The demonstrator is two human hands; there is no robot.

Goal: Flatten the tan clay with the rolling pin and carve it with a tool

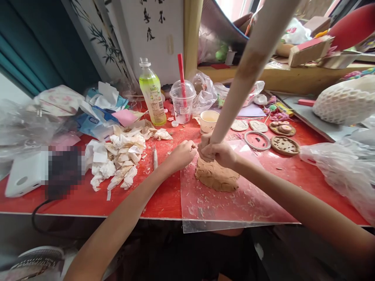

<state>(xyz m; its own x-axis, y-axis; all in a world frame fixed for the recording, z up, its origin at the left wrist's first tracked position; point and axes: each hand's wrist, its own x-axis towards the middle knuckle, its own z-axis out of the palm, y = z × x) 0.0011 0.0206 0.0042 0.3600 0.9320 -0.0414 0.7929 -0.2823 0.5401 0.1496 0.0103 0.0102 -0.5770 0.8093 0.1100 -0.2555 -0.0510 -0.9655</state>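
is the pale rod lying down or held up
Held up, slanting: the right hand grips the pale rod near its lower end, its shaft rising toward the upper right. Whether it touches the clay is hidden.

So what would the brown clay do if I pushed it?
The brown clay would probably squash and stay squashed, since dents already mark its top. It looks like a thick, solid lump, so it may feel heavy for its size. Lying wide and low, it probably wouldn't roll.
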